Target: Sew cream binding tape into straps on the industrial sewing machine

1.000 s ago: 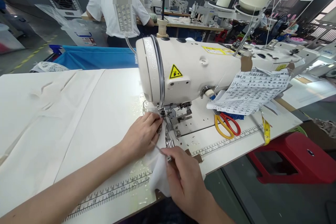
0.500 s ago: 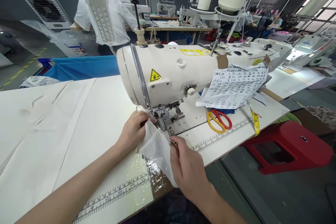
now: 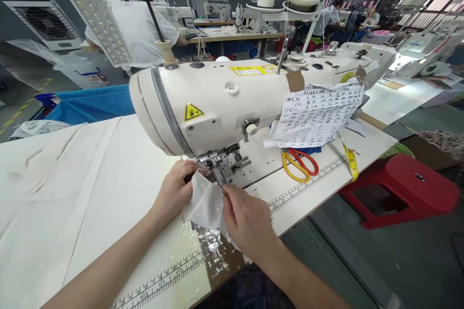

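Observation:
A piece of white fabric (image 3: pixel 205 203) lies bunched below the needle area of a white sewing machine (image 3: pixel 217 101). My left hand (image 3: pixel 178 186) has its fingers curled on the fabric's left edge, close beside the presser foot (image 3: pixel 215 174). At the fabric's right edge, my right hand (image 3: pixel 246 215) pinches the cloth near the metal guide in front of the foot. Its fingertips are partly hidden behind the guide and the folds.
Scissors (image 3: pixel 300 164) with red and yellow handles lie right of the needle area, by a tape measure (image 3: pixel 351 161). A handwritten sheet (image 3: pixel 315 113) hangs on the machine. More white cloth (image 3: pixel 47 169) spreads over the left tabletop. A red stool (image 3: pixel 406 188) stands at right.
My right hand has moved closer to the presser foot, and the fabric between my hands is shorter and more bunched. The whole view has shifted slightly, with the machine now further left.

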### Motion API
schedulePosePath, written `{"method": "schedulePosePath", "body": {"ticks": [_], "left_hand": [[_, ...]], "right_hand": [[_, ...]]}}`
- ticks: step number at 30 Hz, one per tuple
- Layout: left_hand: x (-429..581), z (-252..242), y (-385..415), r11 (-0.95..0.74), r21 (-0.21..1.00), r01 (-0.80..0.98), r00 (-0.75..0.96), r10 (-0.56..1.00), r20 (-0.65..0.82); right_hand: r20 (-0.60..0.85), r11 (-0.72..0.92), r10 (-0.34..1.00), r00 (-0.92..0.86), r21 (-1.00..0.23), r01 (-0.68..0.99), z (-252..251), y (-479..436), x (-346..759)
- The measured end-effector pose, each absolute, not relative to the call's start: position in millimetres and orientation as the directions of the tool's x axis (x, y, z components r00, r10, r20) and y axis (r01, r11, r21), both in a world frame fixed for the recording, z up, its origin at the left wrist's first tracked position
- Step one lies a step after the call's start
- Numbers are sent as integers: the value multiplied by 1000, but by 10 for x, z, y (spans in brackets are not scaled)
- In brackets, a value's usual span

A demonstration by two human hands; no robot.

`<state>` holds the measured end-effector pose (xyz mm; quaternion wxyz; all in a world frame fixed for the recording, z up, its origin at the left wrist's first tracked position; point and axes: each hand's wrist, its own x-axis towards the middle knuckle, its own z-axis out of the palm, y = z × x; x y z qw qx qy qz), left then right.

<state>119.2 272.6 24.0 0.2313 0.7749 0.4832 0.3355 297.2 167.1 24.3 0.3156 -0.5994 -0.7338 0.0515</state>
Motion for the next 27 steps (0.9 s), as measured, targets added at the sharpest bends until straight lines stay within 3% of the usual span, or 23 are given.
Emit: {"method": "schedulePosePath", "body": {"ticks": [14, 24, 27], "left_hand": [[1182, 223, 2709, -429, 665, 611, 324, 902, 285], [1227, 208, 2765, -575, 466, 672, 428, 816, 390], [1205, 198, 2769, -544, 518, 660, 397, 838, 374]], "right_hand": [[400, 286, 910, -107, -421, 861, 234, 1679, 2954], [358, 253, 926, -121, -351, 901, 210, 1658, 2932], [334, 237, 936, -111, -364, 901, 221, 1656, 2936]]}}
